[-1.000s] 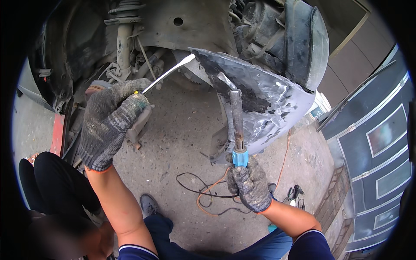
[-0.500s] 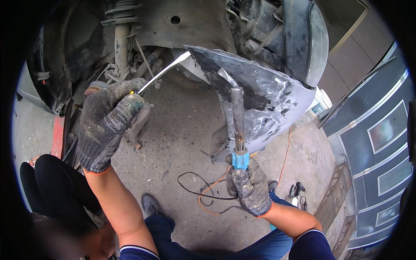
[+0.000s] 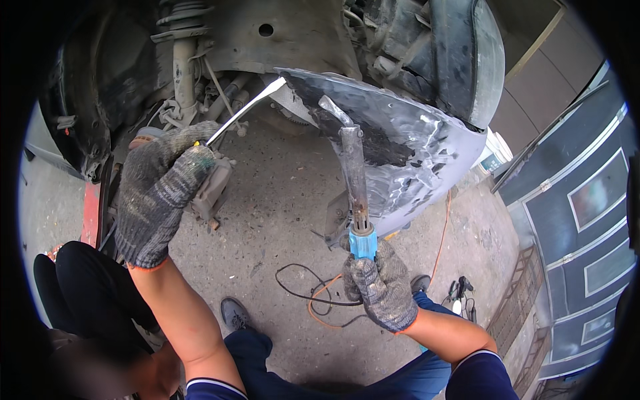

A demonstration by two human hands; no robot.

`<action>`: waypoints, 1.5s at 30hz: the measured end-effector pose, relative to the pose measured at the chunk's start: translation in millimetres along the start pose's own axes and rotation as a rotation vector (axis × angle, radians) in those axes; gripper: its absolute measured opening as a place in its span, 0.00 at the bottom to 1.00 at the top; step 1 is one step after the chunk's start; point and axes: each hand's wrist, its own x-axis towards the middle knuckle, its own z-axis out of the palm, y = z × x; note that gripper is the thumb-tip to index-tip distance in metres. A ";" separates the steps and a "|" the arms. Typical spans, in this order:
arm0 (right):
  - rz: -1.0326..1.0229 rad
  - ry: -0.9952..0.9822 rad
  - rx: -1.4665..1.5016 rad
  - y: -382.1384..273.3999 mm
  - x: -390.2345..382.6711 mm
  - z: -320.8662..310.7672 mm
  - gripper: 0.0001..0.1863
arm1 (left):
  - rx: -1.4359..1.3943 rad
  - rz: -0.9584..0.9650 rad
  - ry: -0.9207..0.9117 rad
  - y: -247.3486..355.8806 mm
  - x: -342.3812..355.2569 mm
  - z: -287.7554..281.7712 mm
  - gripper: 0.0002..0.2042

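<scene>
**Two gloved hands, two tools, one beat-up panel**

Quick count from my end: my left hand (image 3: 160, 197) is closed around one screwdriver (image 3: 243, 111), its flat tip touching the edge of the grey plastic panel (image 3: 407, 153). My right hand (image 3: 381, 287) is clamped on one blue-handled soldering iron (image 3: 353, 180), tip resting on the panel's dark patch. Two cords on the concrete floor (image 3: 280, 200), one black (image 3: 307, 287), one orange (image 3: 443, 230). The screwdriver handle is buried in the glove, and the gear by my right elbow is too small to make out.
</scene>
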 end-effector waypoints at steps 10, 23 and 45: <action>0.020 0.007 -0.033 9.0 -0.5 -12.3 0.23 | -0.014 -0.064 0.014 -4.1 -1.4 -2.9 0.19; -0.023 0.004 -0.012 20.0 -0.6 -16.3 0.24 | -0.031 -0.060 0.017 1.9 -1.0 -0.1 0.18; 0.010 0.023 -0.372 94.3 -70.0 -75.0 0.24 | 0.048 -0.027 0.126 5.2 -4.3 16.8 0.18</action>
